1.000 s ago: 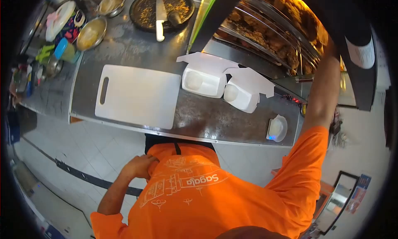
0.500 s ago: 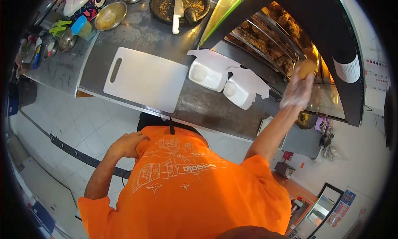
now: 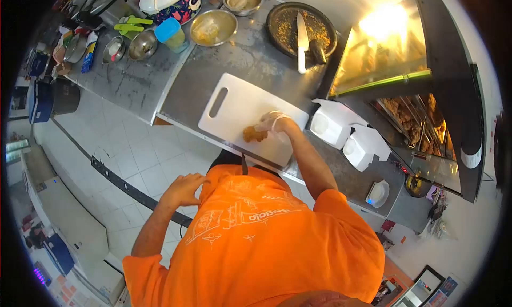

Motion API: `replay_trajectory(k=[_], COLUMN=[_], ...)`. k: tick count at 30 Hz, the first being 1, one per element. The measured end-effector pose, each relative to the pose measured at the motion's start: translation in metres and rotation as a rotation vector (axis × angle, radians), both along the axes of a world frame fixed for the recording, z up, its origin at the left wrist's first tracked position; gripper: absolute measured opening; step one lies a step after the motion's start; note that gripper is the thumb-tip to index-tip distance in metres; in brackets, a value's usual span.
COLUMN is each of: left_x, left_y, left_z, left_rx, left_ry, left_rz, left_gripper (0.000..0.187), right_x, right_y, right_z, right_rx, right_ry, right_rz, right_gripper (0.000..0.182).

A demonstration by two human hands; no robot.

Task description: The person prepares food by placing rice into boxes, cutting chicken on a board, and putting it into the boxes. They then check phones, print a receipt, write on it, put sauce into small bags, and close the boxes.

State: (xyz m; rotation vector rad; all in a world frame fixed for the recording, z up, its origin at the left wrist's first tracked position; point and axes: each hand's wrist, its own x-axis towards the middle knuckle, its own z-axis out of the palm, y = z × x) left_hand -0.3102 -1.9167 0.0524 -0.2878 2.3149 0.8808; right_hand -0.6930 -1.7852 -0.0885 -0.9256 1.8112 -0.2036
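My right hand (image 3: pixel 273 120), in a clear plastic glove, is closed on a piece of fried chicken (image 3: pixel 254 135) at the front part of the white cutting board (image 3: pixel 234 102). The chicken is golden brown and appears to rest on the board. My left hand (image 3: pixel 186 190) hangs beside my waist, bare and holding nothing, its fingers curved and apart. Right of the board stand two open white takeaway boxes (image 3: pixel 329 127), each with a pale rounded mound inside. Behind the board, a knife (image 3: pixel 302 43) lies across a dark stone mortar (image 3: pixel 277 27) with orange crumbs and a pestle.
A lit display warmer (image 3: pixel 384 56) with fried chicken stands at the right. Metal bowls (image 3: pixel 213 27), a blue-lidded container (image 3: pixel 169 32) and a flowered rice cooker (image 3: pixel 173 6) line the back left. A small scale (image 3: pixel 377 194) sits at the counter's right end.
My right hand has come from the display warmer down to the cutting board with the fried chicken. The view has turned, so the counter appears farther right. My left hand stays near my waist.
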Motion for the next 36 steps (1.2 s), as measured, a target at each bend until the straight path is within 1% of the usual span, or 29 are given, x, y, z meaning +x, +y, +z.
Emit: replay_trajectory(k=[1, 2, 5, 6, 7, 8, 9, 10, 11, 12, 13, 15, 16, 17, 18, 19, 20, 21, 22, 23, 25, 26, 27, 29, 32, 33, 34, 35, 36], left_x=[0.007, 0.012, 0.028, 0.031, 0.028, 0.022, 0.013, 0.002, -0.003, -0.01, -0.019, -0.06, -0.083, -0.11, -0.138, -0.166, -0.194, -0.22, -0.243, -0.263, -0.294, -0.303, -0.309, -0.31, -0.313, -0.315, -0.314, -0.318, -0.325], left_y=[-0.013, -0.027, -0.059, -0.069, -0.078, -0.089, -0.099, -0.109, -0.122, -0.134, -0.147, -0.167, -0.174, -0.177, -0.175, -0.168, -0.154, -0.137, -0.118, -0.098, -0.063, -0.051, -0.041, -0.03, -0.029, -0.031, -0.03, -0.034, -0.039], left_z=[-0.002, -0.004, -0.008, -0.013, -0.014, -0.009, -0.005, -0.002, -0.012, -0.027, -0.038, -0.045, -0.052, -0.061, -0.073, -0.083, -0.087, -0.091, -0.104, -0.123, -0.151, -0.162, -0.172, -0.184, -0.194, -0.196, -0.197, -0.199, -0.202], left_rx=[0.015, 0.034, 0.033, 0.06, 0.058, 0.055, 0.047, -0.004, 0.059, 0.126, 0.193, 0.041, 0.004, -0.034, -0.044, -0.052, -0.02, 0.013, 0.067, 0.12, 0.246, 0.235, 0.223, 0.202, 0.147, 0.113, 0.084, 0.064, 0.05], left_ry=[-0.009, -0.026, 0.061, 0.104, 0.131, 0.159, 0.195, 0.218, 0.217, 0.212, 0.204, 0.419, 0.512, 0.61, 0.741, 0.87, 0.972, 1.074, 1.073, 1.073, 1.104, 1.052, 0.999, 0.906, 0.798, 0.76, 0.721, 0.745, 0.769], left_rz=[0.038, 0.078, 0.112, 0.135, 0.111, 0.084, 0.057, -0.014, 0.093, 0.197, 0.302, 0.363, 0.386, 0.413, 0.421, 0.428, 0.381, 0.336, 0.255, 0.175, -0.018, -0.097, -0.174, -0.267, -0.364, -0.427, -0.489, -0.431, -0.384], left_gripper=[0.065, 0.068, 0.067, 0.065, 0.064, 0.064, 0.063, 0.057, 0.053, 0.05, 0.046, 0.038, 0.037, 0.036, 0.034, 0.033, 0.031, 0.029, 0.027, 0.025, 0.026, 0.028, 0.031, 0.034, 0.037, 0.038, 0.038, 0.038, 0.038], right_x=[-0.013, -0.033, -0.094, -0.125, -0.16, -0.178, -0.211, -0.216, -0.215, -0.191, -0.181, -0.114, -0.085, -0.057, -0.026, 0.019, 0.068, 0.096, 0.124, 0.143, 0.162, 0.171, 0.178, 0.185, 0.209, 0.209, 0.21, 0.207, 0.196], right_y=[-0.015, -0.037, -0.077, -0.098, -0.108, -0.113, -0.111, -0.111, -0.111, -0.108, -0.1, -0.082, -0.057, -0.026, 0.01, 0.011, -0.029, -0.01, 0.009, 0.004, 0.003, 0.002, 0.011, 0.022, 0.027, 0.015, 0.016, 0.016, 0.005], right_z=[0.017, 0.057, 0.106, 0.098, 0.066, 0.055, 0.002, -0.002, -0.005, 0.03, 0.047, 0.104, 0.085, 0.044, -0.004, 0.017, 0.106, 0.071, 0.035, 0.056, 0.044, 0.038, 0.024, -0.004, -0.08, -0.08, -0.074, -0.069, -0.038], right_rx=[-0.012, 0.088, -0.287, -0.082, 0.104, 0.213, 0.14, 0.104, 0.072, 0.026, 0.0, -0.084, -0.201, -0.321, -0.581, -0.294, 0.077, 0.105, 0.131, 0.124, 0.156, 0.174, 0.088, 0.15, 0.179, 0.177, -0.048, -0.154, -0.254], right_ry=[0.269, 0.44, 0.968, 1.007, 0.977, 0.823, 0.763, 0.769, 0.772, 0.789, 0.688, 0.444, 0.625, 0.809, 0.904, 0.781, 0.371, 0.364, 0.357, 0.427, 0.336, 0.291, 0.382, 0.324, 0.356, 0.386, 0.477, 0.479, 0.482], right_rz=[0.133, 0.106, -0.415, -0.561, -0.584, -0.529, -0.644, -0.685, -0.727, -0.653, -0.73, -0.894, -0.857, -0.806, -0.689, -0.709, -0.957, -0.92, -0.883, -0.662, -0.712, -0.736, -0.645, -0.705, -0.816, -0.856, -0.74, -0.716, -0.703], right_gripper=[0.047, 0.057, 0.045, 0.039, 0.045, 0.047, 0.044, 0.042, 0.04, 0.039, 0.037, 0.047, 0.05, 0.053, 0.055, 0.051, 0.044, 0.035, 0.03, 0.039, 0.036, 0.035, 0.022, 0.025, 0.029, 0.03, 0.032, 0.031, 0.029])
